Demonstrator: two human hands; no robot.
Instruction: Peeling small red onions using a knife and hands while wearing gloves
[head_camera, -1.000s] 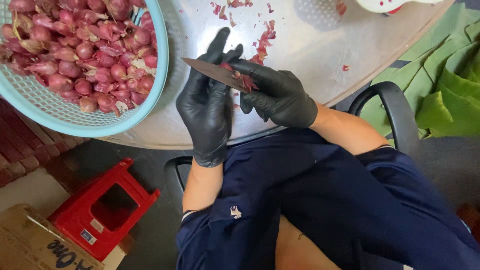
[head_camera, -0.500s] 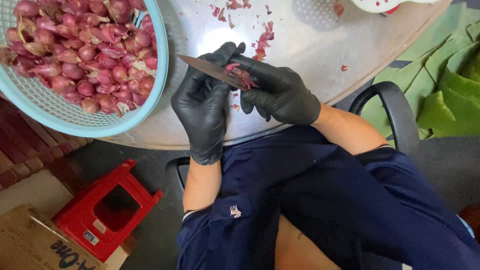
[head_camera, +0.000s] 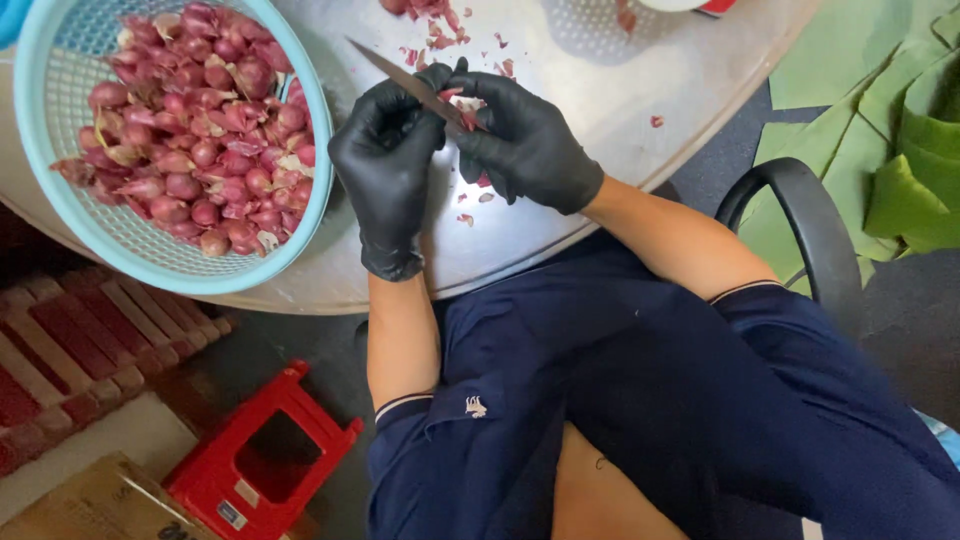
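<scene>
Head view: both gloved hands meet above the counter (head_camera: 600, 70). Right hand (head_camera: 525, 140) grips a knife (head_camera: 405, 78); left hand (head_camera: 385, 160) pinches a shallot (head_camera: 465, 112) against the blade, beside the basket (head_camera: 60, 200).

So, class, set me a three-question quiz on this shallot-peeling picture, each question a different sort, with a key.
1. True or false: both hands wear black gloves.
2. Which hand grips the knife? A) left B) right
3. Fill in: the whole shallots sit in a light blue ____.

Key
1. True: left hand and right hand are both gloved.
2. B; its blade points towards the basket.
3. Basket, holding the shallots on the round metal table.
</scene>
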